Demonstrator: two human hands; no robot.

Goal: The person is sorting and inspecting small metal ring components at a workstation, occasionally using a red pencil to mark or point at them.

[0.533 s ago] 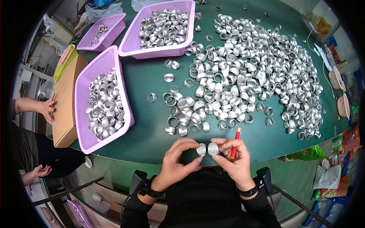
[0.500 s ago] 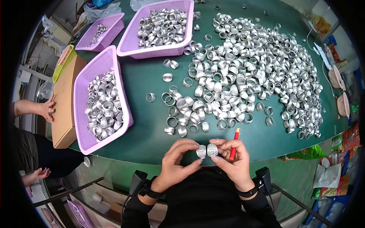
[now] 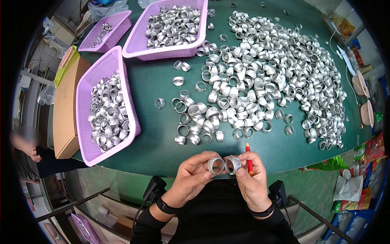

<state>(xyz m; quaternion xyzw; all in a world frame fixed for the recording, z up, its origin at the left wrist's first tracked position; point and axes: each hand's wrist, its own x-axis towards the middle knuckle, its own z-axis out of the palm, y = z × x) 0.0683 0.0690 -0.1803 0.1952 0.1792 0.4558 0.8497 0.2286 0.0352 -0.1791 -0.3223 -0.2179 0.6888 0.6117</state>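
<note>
Left hand (image 3: 190, 179) pinching one metal ring (image 3: 215, 165), right hand (image 3: 252, 179) gripping another ring (image 3: 232, 164) and red pen (image 3: 249, 159)

The table (image 3: 162, 150) carries a heap of rings (image 3: 264, 77) at two o'clock, one basket (image 3: 107, 105) at nine o'clock, two baskets (image 3: 170, 24) at eleven, a cardboard box (image 3: 65, 110) left of the nearest basket

A workshop: metal rings (image 3: 268, 81) heaped on a green worktable (image 3: 158, 146), sorting baskets (image 3: 106, 106).
</note>
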